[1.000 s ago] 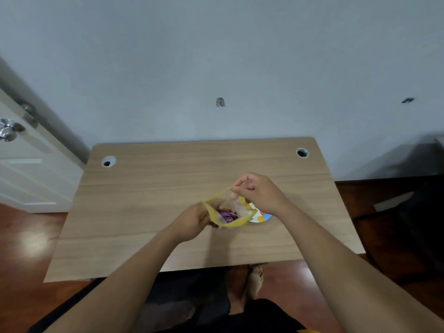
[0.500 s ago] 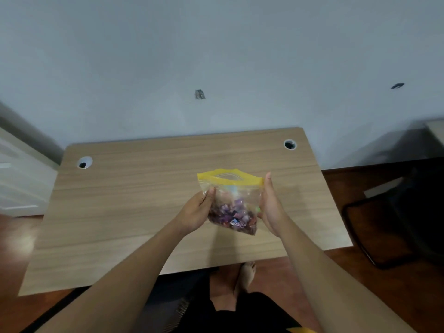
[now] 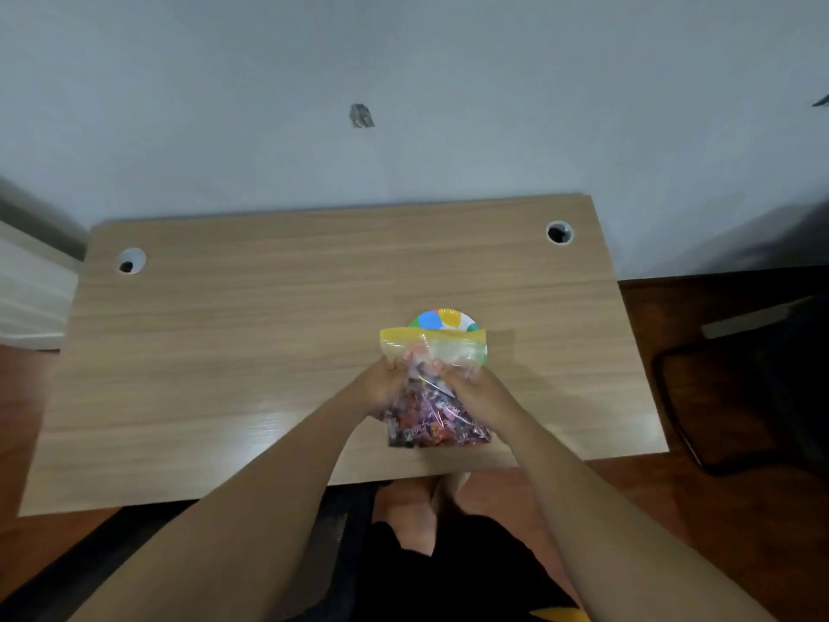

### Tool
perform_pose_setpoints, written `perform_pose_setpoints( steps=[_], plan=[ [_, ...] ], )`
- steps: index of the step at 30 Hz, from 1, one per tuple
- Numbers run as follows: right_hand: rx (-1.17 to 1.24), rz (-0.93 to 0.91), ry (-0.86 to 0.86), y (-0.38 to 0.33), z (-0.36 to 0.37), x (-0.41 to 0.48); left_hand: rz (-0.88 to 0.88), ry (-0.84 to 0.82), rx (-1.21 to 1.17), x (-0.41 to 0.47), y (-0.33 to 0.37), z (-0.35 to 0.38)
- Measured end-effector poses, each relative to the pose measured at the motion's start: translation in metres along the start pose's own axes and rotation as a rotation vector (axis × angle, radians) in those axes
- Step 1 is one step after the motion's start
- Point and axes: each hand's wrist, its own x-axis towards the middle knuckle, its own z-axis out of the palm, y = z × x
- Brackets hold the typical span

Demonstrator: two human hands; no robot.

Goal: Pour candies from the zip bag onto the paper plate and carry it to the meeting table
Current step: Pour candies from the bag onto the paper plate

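A clear zip bag (image 3: pixel 433 352) with a yellow zip band hangs above the wooden desk (image 3: pixel 269 329), its lower half full of purple and red wrapped candies (image 3: pixel 430 422). My left hand (image 3: pixel 381 388) grips the bag's left side at mid-height. On the bag's right side my right hand (image 3: pixel 475 390) holds it the same way. The zip band points away from me. Behind the bag lies a small paper plate (image 3: pixel 444 318) with coloured patches, mostly hidden by the bag.
The desk has two cable holes, one at the far left (image 3: pixel 131 261) and one at the far right (image 3: pixel 559 232), and stands against a grey wall. A black chair (image 3: pixel 740 397) stands on the wooden floor to the right. My bare feet (image 3: pixel 421 509) show under the desk's near edge.
The bag has tipped so its zip band leans away from me over the plate. Both hands have shifted onto its middle, and the plate's far edge has come into sight.
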Motion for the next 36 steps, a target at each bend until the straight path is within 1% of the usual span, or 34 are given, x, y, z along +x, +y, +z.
perform_pose_setpoints(
  steps=[2,5,8,12,17,21,25,30,36],
  plan=[
    [-0.014,0.062,0.025,0.011,0.000,0.006,-0.062,-0.019,0.011,0.008,-0.004,0.006],
    [-0.038,0.137,0.023,0.020,-0.001,0.011,-0.106,-0.050,0.054,0.023,-0.016,0.014],
    [-0.051,0.150,-0.008,0.028,0.000,0.018,-0.123,-0.063,0.097,0.028,-0.018,0.019],
    [-0.098,0.175,-0.008,0.038,-0.001,0.026,-0.170,-0.052,0.082,0.034,-0.020,0.025],
    [-0.130,0.194,-0.001,0.046,-0.002,0.032,-0.250,-0.072,0.056,0.050,-0.032,0.028],
    [-0.179,0.193,-0.006,0.048,-0.003,0.036,-0.278,-0.092,0.044,0.059,-0.040,0.030],
    [-0.183,0.213,-0.008,0.052,-0.002,0.036,-0.289,-0.078,0.051,0.063,-0.047,0.031],
    [-0.164,0.214,-0.012,0.054,-0.002,0.035,-0.249,-0.082,0.054,0.058,-0.041,0.034],
    [-0.147,0.213,-0.005,0.052,-0.001,0.031,-0.249,-0.078,0.084,0.059,-0.046,0.033]
  ],
)
